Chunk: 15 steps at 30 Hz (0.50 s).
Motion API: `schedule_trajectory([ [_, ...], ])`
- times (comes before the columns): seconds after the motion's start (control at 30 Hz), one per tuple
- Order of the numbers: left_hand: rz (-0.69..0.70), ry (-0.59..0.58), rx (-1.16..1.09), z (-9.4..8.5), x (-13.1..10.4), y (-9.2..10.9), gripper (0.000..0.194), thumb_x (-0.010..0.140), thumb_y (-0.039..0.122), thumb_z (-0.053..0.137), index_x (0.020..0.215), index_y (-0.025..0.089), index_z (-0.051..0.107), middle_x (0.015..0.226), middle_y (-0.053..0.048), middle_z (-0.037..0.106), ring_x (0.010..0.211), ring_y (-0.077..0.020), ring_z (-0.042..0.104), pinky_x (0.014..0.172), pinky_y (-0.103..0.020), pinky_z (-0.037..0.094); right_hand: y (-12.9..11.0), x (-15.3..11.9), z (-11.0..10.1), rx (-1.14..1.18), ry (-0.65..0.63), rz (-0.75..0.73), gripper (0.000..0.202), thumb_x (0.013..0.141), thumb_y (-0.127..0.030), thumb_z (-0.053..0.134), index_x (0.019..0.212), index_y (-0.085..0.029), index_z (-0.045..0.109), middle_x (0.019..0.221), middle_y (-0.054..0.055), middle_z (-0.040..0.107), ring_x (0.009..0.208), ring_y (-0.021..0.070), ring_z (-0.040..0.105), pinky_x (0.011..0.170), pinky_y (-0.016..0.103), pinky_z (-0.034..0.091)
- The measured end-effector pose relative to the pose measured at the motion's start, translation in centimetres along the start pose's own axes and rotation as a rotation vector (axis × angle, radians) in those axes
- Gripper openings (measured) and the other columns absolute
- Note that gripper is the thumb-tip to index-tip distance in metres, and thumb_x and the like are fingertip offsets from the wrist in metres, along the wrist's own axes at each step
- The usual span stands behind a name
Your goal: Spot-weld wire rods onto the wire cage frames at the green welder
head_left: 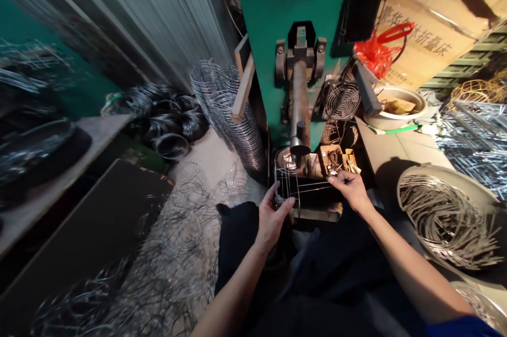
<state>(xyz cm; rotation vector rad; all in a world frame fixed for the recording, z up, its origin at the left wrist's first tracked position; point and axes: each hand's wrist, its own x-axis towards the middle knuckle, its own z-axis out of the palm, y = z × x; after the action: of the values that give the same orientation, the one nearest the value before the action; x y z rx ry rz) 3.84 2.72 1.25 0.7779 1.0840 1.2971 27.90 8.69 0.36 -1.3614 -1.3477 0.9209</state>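
My left hand is closed on a small wire frame, thumb and fingers at its lower edge. The frame stands under the tip of the round metal electrode arm of a green machine. To the right, my right hand pinches the end of a thin metal wire that runs left to the frame. Whether the wire is joined to the frame I cannot tell. A small yellow box with metal bits sits just behind my right fingertips.
On the right are a round basin of bent wires and a pile of metal wire parts. A tall stack of wire rings stands left of the machine. Loose wires litter the floor. A wooden bar juts out near the machine.
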Motion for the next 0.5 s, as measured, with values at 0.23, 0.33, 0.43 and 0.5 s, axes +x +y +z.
schedule_trajectory([
  [0.23,0.019,0.004,0.002,0.5,1.6,0.5,0.083,0.072,0.036,0.083,0.143,0.016,0.045,0.067,0.008,0.053,0.04,-0.0072,0.05,0.038,-0.023,0.048,0.3,1.8,-0.2,-0.02,-0.012,-0.016,0.058,0.072,-0.054,0.074,0.054,-0.022,0.029,0.055,-0.006,0.026,0.055,0.0095,0.025,0.055,0.027,0.021],
  [0.33,0.031,-0.008,0.015,0.6,2.2,0.8,0.083,0.073,0.038,0.083,0.143,0.015,0.045,0.065,0.009,0.053,0.039,-0.0076,0.051,0.038,-0.023,0.047,0.2,2.5,-0.2,-0.026,-0.018,-0.024,0.059,0.072,-0.055,0.074,0.053,-0.022,0.029,0.055,-0.006,0.026,0.055,0.0094,0.024,0.054,0.027,0.02],
  [0.43,0.042,-0.01,0.018,0.7,2.7,1.0,0.082,0.073,0.038,0.082,0.142,0.015,0.046,0.064,0.009,0.052,0.038,-0.0071,0.051,0.038,-0.022,0.046,-0.1,2.9,-0.2,-0.041,-0.019,-0.024,0.059,0.071,-0.057,0.074,0.053,-0.021,0.03,0.055,-0.006,0.027,0.055,0.0092,0.025,0.054,0.027,0.02],
  [0.5,0.052,-0.012,0.014,0.8,3.1,0.9,0.08,0.073,0.037,0.082,0.141,0.015,0.046,0.065,0.009,0.052,0.039,-0.0069,0.051,0.039,-0.021,0.046,-0.3,3.1,-0.2,-0.044,-0.02,-0.017,0.059,0.072,-0.057,0.074,0.053,-0.021,0.03,0.055,-0.006,0.027,0.054,0.0091,0.025,0.053,0.026,0.02],
])
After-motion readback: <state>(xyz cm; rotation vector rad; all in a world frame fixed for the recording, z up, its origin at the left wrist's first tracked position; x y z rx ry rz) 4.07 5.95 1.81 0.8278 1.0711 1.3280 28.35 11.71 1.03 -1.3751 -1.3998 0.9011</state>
